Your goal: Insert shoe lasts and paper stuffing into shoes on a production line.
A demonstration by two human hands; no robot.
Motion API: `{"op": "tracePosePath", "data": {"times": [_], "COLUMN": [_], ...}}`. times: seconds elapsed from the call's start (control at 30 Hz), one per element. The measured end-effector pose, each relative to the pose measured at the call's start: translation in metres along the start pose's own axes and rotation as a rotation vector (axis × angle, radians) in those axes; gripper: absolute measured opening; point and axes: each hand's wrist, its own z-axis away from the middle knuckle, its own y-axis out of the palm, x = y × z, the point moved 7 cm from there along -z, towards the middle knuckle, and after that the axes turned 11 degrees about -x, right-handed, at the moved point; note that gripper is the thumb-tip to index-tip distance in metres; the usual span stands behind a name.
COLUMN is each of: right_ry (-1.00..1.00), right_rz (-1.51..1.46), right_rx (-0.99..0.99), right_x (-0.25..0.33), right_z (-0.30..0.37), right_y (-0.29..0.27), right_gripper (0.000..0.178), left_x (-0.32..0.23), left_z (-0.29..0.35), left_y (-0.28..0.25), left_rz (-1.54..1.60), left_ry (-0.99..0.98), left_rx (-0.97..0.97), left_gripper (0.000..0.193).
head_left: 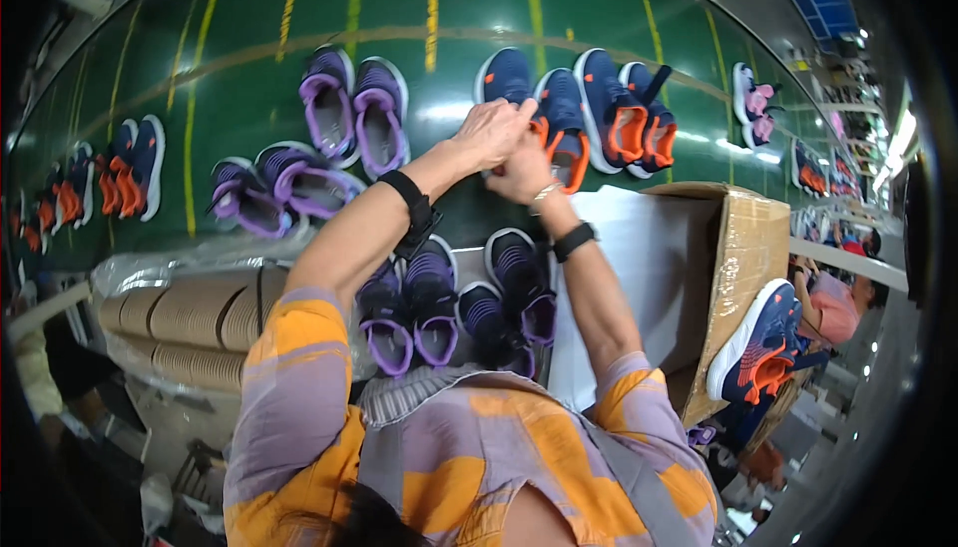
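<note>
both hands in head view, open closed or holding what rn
Left hand: fingers curled, at a navy shoe; grip cannot be told.
Right hand: partly curled, close by the left; any hold cannot be told.

I can see a bare lane reaching the far edge of the yellow-striped green worktop [454, 8], between dark, purple-lined fabric sneakers [379, 98] to its left and navy, orange-lined fabric sneakers [597, 98] to its right. The person's left forearm [444, 170] crosses its near end. Right of centre, an open brown cardboard box [746, 253] bars the near edge.
</note>
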Motion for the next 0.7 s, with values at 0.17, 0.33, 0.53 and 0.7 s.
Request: {"op": "tracePosePath", "data": {"times": [0.17, 0.33, 0.53, 0.7], "right_ry": [0.196, 0.265, -0.049, -0.118], "right_rz": [0.182, 0.245, 0.107, 0.107], "right_rx": [-0.344, -0.062, -0.04, 0.074], "right_x": [0.029, -0.003, 0.059, 0.153], "right_z": [0.036, 0.031, -0.003, -0.048], "right_y": [-0.093, -0.036, -0.004, 0.041], "right_gripper": [0.064, 0.064, 0.046, 0.043], "left_x": [0.015, 0.061, 0.108, 0.177], "left_z": [0.094, 0.202, 0.218, 0.247], "left_y": [-0.106, -0.138, -0.152, -0.223], "left_rz": [-0.287, -0.44, -0.51, -0.656], "left_ry": [-0.18, -0.31, -0.369, -0.579], "left_rx": [0.249, 0.688, 0.647, 0.585], "left_gripper": [0.029, 0.042, 0.023, 0.019]}}
